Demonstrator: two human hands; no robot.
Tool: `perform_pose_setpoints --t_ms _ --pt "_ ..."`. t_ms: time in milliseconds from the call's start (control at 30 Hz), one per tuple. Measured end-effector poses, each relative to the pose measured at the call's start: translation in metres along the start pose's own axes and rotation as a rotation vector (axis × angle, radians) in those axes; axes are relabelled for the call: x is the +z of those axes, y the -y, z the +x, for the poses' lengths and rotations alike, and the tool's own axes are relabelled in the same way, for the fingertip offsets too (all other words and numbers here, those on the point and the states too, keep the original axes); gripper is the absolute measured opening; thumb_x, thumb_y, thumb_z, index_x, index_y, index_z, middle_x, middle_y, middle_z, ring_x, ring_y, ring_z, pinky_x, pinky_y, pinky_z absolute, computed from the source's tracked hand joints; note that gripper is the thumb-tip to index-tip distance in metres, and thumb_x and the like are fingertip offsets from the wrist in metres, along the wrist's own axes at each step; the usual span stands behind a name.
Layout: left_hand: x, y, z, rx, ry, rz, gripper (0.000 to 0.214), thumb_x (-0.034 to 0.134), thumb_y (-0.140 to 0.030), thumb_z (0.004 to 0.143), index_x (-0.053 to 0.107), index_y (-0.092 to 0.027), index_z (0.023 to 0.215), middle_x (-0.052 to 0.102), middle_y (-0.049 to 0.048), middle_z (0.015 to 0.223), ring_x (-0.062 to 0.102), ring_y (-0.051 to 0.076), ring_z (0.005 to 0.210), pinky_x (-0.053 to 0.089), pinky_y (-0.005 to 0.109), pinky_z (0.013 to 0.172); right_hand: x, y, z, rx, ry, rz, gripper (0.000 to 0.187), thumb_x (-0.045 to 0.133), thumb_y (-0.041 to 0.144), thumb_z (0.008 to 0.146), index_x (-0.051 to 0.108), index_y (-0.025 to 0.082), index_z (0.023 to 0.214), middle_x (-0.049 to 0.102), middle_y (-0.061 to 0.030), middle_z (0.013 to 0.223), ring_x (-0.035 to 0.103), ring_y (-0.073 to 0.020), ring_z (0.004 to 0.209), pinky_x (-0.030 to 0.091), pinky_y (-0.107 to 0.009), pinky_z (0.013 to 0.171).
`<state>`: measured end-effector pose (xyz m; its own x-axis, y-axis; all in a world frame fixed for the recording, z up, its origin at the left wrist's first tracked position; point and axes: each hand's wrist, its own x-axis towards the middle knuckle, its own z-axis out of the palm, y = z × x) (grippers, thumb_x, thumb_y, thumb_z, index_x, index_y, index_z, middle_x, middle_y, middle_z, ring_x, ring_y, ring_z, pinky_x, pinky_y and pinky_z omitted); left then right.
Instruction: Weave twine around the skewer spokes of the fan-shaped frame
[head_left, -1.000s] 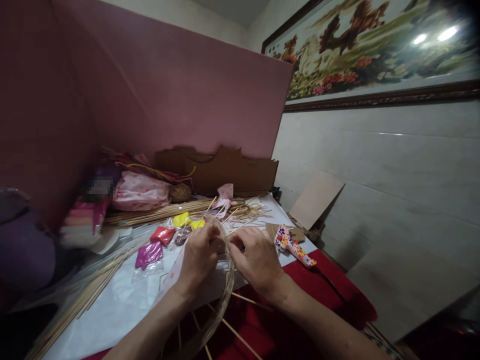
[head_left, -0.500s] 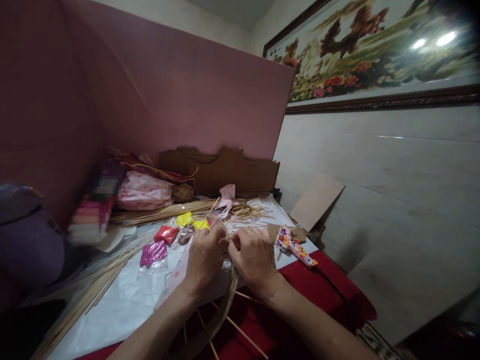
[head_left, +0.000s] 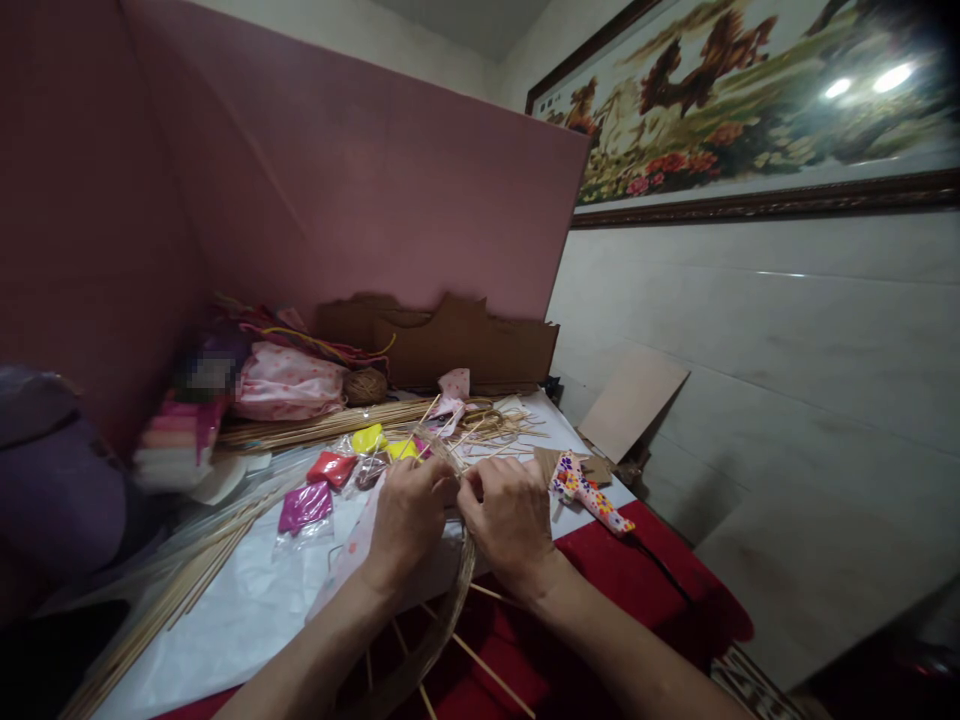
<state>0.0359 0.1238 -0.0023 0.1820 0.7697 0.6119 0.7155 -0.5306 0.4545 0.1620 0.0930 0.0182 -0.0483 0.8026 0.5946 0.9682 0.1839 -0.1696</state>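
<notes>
A round woven band [head_left: 452, 612] of thin brownish strands curves down toward me, with several thin wooden sticks [head_left: 491, 668] jutting out from it. Its far part shows just beyond my fingers. My left hand [head_left: 411, 512] is closed, thumb and forefinger pinching the band's upper part. Right beside it, my right hand [head_left: 506, 512] is closed on the same band, with the fingers curled. The fingertips almost meet, and the exact strand between them is hidden. Below my left wrist, the near side of the band is partly covered by my forearm.
Clay packets in purple [head_left: 305, 508], red [head_left: 332, 468] and yellow [head_left: 369, 438] lie left of my hands. Behind are a twine ball [head_left: 365, 386], stick bundles [head_left: 330, 422] and cardboard [head_left: 465, 345]. A flower-patterned glue gun [head_left: 589, 495] rests at right on the red cloth [head_left: 675, 570].
My fingers have shifted very slightly on the woven band, the left ones a little lower. Both hands keep their grip, and the things on the table have stayed put.
</notes>
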Motion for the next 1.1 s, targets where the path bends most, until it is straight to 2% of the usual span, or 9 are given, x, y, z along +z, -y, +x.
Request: perform_pose_setpoints --t_ms 267,800,1100 --pt "0.0007 -0.0014 -0.0005 -0.031 -0.003 -0.076 0.012 0.053 -0.007 0.077 0.061 -0.017 0.075 0.063 0.0041 0.071 0.055 0.020 0.071 0.040 0.029 0.067 0.0026 -0.0046 -0.0019 0.018 0.025 0.103 0.012 0.055 0.023 0.082 0.061 0.020 0.071 0.065 -0.0009 0.071 0.055 -0.0175 0.073 0.026 -0.031 0.072" --pt "-0.0007 -0.0038 0.0004 -0.034 -0.006 -0.057 0.011 0.054 -0.007 0.076 0.058 -0.017 0.074 0.064 0.0039 0.071 0.055 0.020 0.071 0.040 0.030 0.066 0.0032 -0.0016 0.0000 0.052 0.003 0.024 0.011 0.056 0.024 0.080 0.060 0.019 0.071 0.065 -0.0028 0.070 0.054 -0.0182 0.072 0.025 -0.031 0.071" --pt "-0.0007 -0.0033 -0.0013 -0.017 0.009 -0.053 0.012 0.055 -0.011 0.079 0.064 -0.016 0.073 0.062 0.0055 0.070 0.053 0.020 0.070 0.039 0.029 0.065 0.0038 0.0008 -0.0023 0.057 -0.007 0.011 0.012 0.055 0.021 0.081 0.060 0.019 0.070 0.065 -0.0028 0.071 0.054 -0.0183 0.072 0.024 -0.032 0.071"
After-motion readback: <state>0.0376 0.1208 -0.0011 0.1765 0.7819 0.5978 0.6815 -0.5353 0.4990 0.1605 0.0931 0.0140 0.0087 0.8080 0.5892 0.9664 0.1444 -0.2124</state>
